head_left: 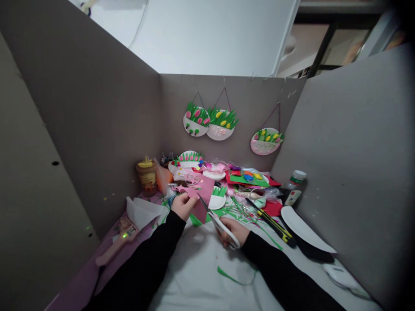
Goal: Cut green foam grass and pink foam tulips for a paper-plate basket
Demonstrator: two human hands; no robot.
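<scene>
The left hand (183, 204) pinches a pink paper sheet (202, 196) held at its two o'clock. The right hand (234, 231) is closed around white-handled scissors (218, 223), whose blades reach the sheet at eleven o'clock.

- I see a craft workstation, boxed in on three sides by grey cardboard walls (97, 112).
- Finished paper-plate flower baskets (210, 121) hang on the back wall.
- The counter (194, 272) is strewn with coloured paper scraps (249, 177), blank paper plates (303, 226), a glue bottle (146, 175) and a glue gun (118, 246).
- Beyond the walls I make out a white room wall (207, 34).
</scene>
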